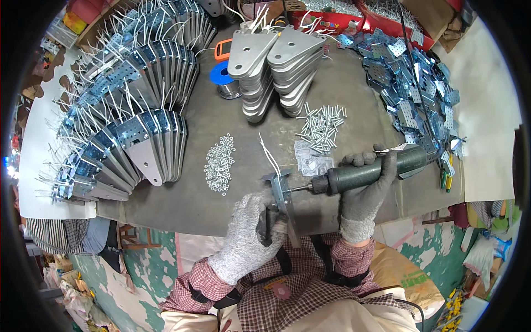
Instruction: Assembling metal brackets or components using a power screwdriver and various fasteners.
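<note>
My left hand [243,229], in a grey glove, grips a flat metal plate with a bracket [280,191] near the table's front edge; it stands nearly edge-on. Two white wires rise from its top. My right hand [364,202], also gloved, is wrapped round a dark green electric screwdriver [357,174] held level. Its bit points left and its tip meets the bracket; whether a screw sits there is hidden. Just beyond the screwdriver are a pile of screws [323,128] and small clear plastic squares [312,159]. A heap of nuts [220,165] lies left of the bracket.
Fanned rows of finished-looking metal plates [145,157] with wires fill the left side. Two stacks of grey plates [251,52] stand at the back, beside a blue-rimmed solder spool [224,80]. Perforated brackets [409,83] heap at the right, under a hanging black cord [418,83].
</note>
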Demonstrator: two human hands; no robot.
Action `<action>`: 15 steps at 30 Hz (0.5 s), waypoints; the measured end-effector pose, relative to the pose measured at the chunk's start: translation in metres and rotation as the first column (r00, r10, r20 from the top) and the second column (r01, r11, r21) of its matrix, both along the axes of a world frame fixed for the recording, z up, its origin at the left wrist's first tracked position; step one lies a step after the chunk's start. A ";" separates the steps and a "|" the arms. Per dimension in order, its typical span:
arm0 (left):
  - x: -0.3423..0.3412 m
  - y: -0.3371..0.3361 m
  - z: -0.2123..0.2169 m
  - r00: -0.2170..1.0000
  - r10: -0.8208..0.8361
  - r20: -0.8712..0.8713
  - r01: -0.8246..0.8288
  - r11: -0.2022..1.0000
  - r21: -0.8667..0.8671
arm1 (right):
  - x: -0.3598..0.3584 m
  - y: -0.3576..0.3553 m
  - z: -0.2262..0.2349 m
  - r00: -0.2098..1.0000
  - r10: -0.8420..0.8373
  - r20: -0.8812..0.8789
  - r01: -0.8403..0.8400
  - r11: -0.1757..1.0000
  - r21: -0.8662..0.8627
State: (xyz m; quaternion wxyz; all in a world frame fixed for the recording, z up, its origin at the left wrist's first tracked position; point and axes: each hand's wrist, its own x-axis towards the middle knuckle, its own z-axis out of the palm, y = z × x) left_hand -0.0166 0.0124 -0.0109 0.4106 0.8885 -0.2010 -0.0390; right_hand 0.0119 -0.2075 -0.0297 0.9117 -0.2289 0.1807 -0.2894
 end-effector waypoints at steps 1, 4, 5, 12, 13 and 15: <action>0.000 0.000 -0.001 1.000 -0.002 0.004 0.002 1.000 0.000 | 0.000 0.000 0.001 1.000 0.005 0.002 -0.005 1.000 0.002; 0.004 0.003 -0.005 0.989 -0.046 -0.139 0.020 0.983 -0.183 | 0.001 0.000 0.000 0.993 0.005 0.115 -0.004 1.000 -0.008; 0.005 0.006 -0.001 0.992 -0.120 -0.046 0.111 0.978 -0.175 | 0.001 -0.001 0.000 0.985 0.003 0.170 -0.001 1.000 -0.013; 0.016 0.011 -0.007 0.941 -0.210 0.265 0.283 0.918 -0.277 | 0.007 -0.013 -0.008 0.930 0.129 0.344 -0.205 0.959 0.194; 0.015 0.014 -0.006 0.964 -0.194 0.183 0.253 0.882 -0.398 | 0.007 -0.013 -0.011 0.929 0.098 0.357 -0.201 0.944 0.263; 0.026 0.017 0.003 0.997 -0.042 0.065 0.064 0.922 -0.382 | 0.011 -0.013 -0.011 0.940 0.100 0.325 -0.182 0.956 0.231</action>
